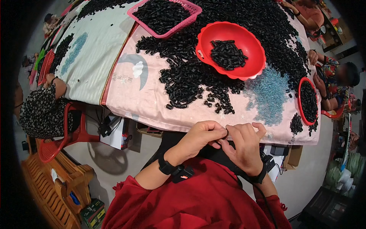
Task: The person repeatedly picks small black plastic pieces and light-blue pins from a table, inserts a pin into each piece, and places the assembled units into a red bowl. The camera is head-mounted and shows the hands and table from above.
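Note:
Both hands meet just off the near edge of the table, over my lap, with fingertips touching. My left hand (pixel 200 139) is closed in a pinch, and a small black piece (pixel 227 130) shows at its thumb tip. From the other side, my right hand (pixel 246 150) closes thumb and fingers at the same spot; what lies in them is mostly hidden. Beyond the hands, loose short black tube-like pieces (pixel 181 86) lie heaped on the pink cloth. A red scalloped bowl (pixel 251 42) holds more of them. To its lower right spreads a pile of small translucent blue pieces (pixel 268 97).
At the back stands a pink basket (pixel 196 9) full of black pieces; a red basket (pixel 301 103) of them sits at the right edge. Other people sit at both sides. A red chair (pixel 57 143) and wooden bench (pixel 49 183) stand at the left.

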Available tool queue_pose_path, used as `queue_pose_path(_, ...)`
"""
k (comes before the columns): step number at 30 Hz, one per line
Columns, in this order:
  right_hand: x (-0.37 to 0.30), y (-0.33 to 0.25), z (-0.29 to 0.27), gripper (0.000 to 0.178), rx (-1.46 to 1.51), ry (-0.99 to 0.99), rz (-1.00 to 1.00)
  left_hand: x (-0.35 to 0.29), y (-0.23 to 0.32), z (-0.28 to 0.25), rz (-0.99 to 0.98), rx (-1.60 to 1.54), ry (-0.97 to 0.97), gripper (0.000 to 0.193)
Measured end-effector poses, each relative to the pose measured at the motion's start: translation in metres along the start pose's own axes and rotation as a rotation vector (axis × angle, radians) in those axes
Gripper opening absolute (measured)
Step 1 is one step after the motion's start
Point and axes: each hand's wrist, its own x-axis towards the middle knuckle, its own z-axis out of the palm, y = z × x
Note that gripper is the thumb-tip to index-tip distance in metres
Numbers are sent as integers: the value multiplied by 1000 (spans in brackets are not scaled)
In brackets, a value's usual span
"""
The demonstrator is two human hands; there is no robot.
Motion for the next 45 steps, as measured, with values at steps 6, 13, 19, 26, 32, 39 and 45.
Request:
queue_pose_path(6, -2, -2, 3, 45, -45, 42, -12, 2, -3, -2, 71, 102, -15, 24)
queue_pose_path(13, -5, 2, 8, 40, -42, 34, -56, -2, 3, -9, -132, 144, -93, 36)
queue_pose_path(19, -2, 0, 7, 34, 4, 48, -113, 1, -7, -12, -70, 128, -112, 39)
queue_pose_path(26, -12, -5, 9, 27, -69, 66, -173, 0, -7, -3, -46, 103, -116, 40)
queue_pose_path(32, -5, -1, 11, 31, -40, 128, -48, 1, -9, -6, -42, 50, -92, 36)
queue_pose_path(39, -3, 0, 13, 34, -28, 110, -18, 4, -4, -6, -11, 55, -80, 38)
queue_pose_path(45, -5, 3, 9, 26, -15, 50, -78, 8, -5, -13, -113, 72, -137, 35)
